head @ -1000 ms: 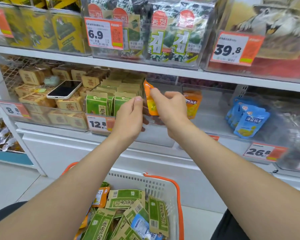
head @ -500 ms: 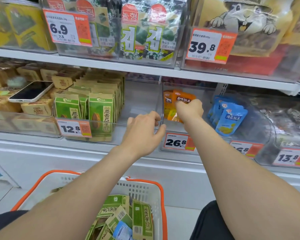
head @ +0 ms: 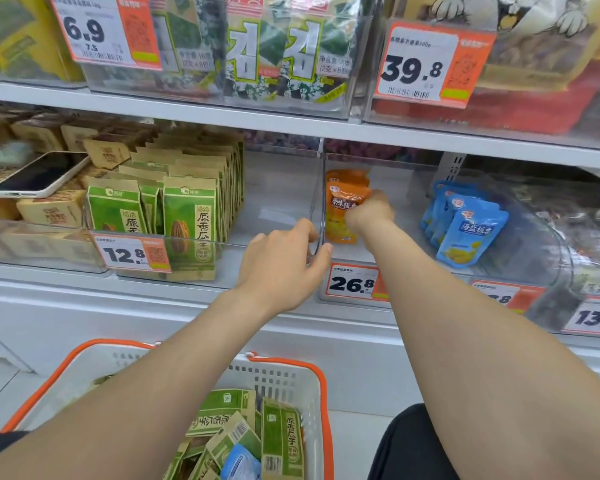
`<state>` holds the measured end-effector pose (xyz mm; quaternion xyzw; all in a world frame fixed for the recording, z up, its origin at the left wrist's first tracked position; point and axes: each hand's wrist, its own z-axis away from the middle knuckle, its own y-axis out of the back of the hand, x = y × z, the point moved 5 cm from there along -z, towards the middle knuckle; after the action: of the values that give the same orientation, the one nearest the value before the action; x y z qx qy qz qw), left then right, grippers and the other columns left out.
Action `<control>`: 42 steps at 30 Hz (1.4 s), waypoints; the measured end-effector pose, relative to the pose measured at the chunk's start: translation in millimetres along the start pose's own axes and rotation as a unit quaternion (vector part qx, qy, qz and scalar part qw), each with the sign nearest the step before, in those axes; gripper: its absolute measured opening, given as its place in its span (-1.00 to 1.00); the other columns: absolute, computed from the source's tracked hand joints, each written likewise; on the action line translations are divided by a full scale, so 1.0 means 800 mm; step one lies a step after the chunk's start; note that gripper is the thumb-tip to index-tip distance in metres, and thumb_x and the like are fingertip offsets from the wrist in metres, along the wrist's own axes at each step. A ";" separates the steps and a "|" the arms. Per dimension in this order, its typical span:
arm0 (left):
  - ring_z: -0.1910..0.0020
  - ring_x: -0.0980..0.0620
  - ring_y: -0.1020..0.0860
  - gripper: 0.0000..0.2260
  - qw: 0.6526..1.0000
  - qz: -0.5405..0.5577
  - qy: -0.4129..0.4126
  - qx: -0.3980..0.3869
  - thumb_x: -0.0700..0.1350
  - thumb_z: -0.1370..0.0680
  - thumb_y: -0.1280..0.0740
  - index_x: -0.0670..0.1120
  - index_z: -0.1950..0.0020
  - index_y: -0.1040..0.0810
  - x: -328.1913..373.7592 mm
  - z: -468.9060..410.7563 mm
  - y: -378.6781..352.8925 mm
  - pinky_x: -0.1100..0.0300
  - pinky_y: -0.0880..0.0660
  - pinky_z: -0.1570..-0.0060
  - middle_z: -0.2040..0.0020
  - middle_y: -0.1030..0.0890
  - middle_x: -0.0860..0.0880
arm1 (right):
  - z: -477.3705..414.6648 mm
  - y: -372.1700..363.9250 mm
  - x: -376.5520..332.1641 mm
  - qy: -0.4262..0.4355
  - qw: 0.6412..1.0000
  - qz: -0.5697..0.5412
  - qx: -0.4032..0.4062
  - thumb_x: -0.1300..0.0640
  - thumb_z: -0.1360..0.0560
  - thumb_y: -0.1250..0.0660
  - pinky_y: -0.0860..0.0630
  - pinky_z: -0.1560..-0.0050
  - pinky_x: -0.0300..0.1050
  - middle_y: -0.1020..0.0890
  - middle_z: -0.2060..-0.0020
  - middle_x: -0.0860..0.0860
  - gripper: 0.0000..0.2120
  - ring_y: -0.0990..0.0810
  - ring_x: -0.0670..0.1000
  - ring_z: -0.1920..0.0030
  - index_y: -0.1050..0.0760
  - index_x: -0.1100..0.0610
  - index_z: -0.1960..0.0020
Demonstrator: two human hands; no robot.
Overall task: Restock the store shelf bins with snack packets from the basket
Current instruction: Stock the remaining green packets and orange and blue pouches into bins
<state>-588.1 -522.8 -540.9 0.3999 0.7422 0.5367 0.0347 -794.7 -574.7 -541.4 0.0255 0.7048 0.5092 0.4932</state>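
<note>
An orange snack packet (head: pixel 342 211) stands upright in a clear shelf bin (head: pixel 406 174), with another orange packet behind it. My right hand (head: pixel 369 213) reaches into that bin and its fingers curl on the packet's right edge. My left hand (head: pixel 284 261) grips the clear front corner of the bin wall at the divider. Below, a white basket with an orange rim (head: pixel 321 386) holds several green packets (head: pixel 281 441) and a blue one (head: pixel 239 465).
Green packets (head: pixel 187 216) fill the bin to the left, with bare room beside them. A phone (head: pixel 39 174) lies on brown packets (head: pixel 49 211) at the far left. Blue packets (head: pixel 465 230) stand in the bin to the right. Price tags (head: pixel 352 282) hang along the bin fronts.
My right hand carried the orange packet rightward from near the green packets into the neighbouring bin and stood it there. My left hand shifted right to the bin's front corner.
</note>
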 end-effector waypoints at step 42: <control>-0.42 -0.12 -0.47 -0.46 0.790 -0.213 0.073 -0.571 0.19 -0.67 -0.25 0.08 -0.62 -0.30 -0.100 0.228 -0.020 -0.01 -0.46 -0.31 -0.55 -0.39 -0.02 | 0.350 -0.119 0.020 0.436 0.657 0.478 -0.387 0.18 -0.60 -0.30 -0.45 0.31 -0.08 -0.48 0.32 0.04 -0.72 -0.49 0.08 0.29 -0.37 0.13 0.28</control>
<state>-454.9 -434.6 -661.7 0.0988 0.3676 0.8691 0.3160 -556.5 -417.7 -621.4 -0.0591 0.4685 0.8544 -0.2168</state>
